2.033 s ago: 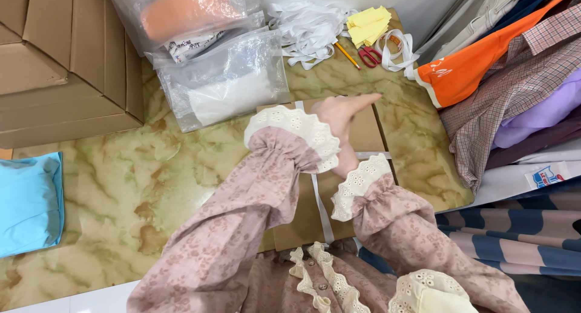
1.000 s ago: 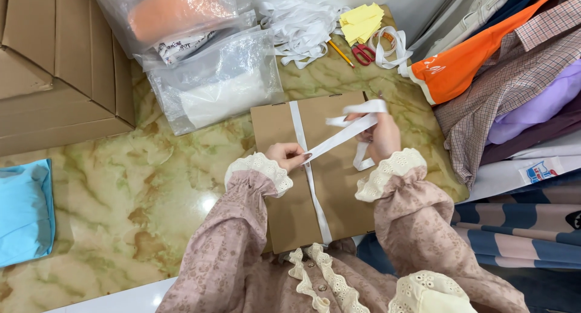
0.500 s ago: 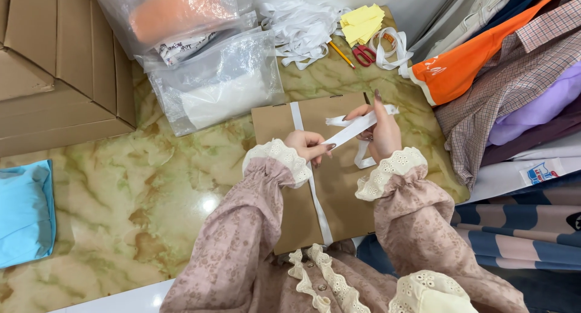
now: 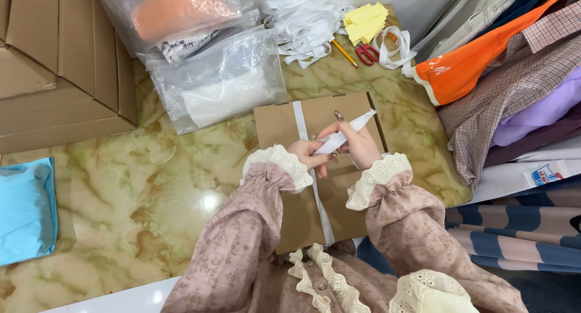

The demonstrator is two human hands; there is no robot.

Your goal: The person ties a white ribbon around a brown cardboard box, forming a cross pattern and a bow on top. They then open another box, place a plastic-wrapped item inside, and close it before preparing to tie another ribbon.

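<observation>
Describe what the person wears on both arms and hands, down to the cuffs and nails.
Both arms are covered by loose, dusty-pink sleeves with a small floral print. Each sleeve gathers at the wrist into a cream ruffled cuff of eyelet lace. The left hand and right hand are bare: no gloves, and no rings or watch in view. One fingernail on the right hand shows a dark, brownish polish.

Matt cardboard box [image 4: 284, 128], white cloth ribbon [image 4: 354, 126], glossy marbled table [image 4: 151, 186].
</observation>
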